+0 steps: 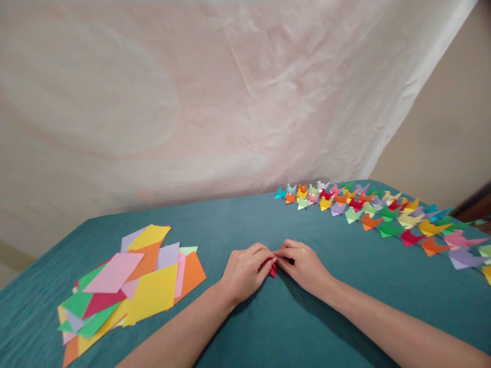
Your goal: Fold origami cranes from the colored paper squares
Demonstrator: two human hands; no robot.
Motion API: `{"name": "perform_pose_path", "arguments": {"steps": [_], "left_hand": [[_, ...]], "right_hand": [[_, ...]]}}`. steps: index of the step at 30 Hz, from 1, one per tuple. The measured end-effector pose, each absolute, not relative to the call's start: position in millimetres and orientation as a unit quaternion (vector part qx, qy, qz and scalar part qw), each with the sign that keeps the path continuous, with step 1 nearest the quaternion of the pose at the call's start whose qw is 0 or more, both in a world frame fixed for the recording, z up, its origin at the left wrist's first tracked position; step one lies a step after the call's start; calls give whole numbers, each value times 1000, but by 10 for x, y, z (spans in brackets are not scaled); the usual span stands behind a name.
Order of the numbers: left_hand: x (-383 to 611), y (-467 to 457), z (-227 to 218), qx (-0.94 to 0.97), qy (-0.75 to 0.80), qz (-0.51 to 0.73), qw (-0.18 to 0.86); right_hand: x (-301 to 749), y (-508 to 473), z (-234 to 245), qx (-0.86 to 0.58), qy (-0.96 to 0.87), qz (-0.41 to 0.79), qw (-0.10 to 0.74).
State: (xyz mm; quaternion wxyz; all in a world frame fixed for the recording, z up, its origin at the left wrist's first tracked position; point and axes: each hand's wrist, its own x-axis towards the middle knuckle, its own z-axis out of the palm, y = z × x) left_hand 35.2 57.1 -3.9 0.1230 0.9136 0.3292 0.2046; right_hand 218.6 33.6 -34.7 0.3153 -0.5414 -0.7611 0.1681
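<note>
Between both hands is a small piece of folded red paper (272, 271), mostly covered by the fingers. My left hand (245, 268) is closed around it from the left, with thumb and fingertips pressed together. From the right, my right hand (303, 263) pinches the paper's upper edge between thumb and forefinger. The fingertips of the two hands nearly meet. How the paper is folded underneath I cannot make out.
Left of my arms lies a loose pile of coloured paper sheets (153, 294). Rows of small folded paper birds (371, 222) stand along the right side. A teal cloth (230, 220) covers the table, and a pale sheet (230, 102) hangs behind it.
</note>
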Motion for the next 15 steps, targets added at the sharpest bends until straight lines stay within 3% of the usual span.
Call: {"name": "perform_pose_path", "arguments": {"steps": [15], "left_hand": [[356,585,-42,916,334,183,127]], "right_hand": [[2173,328,-328,-549,-766,142,303]]}}
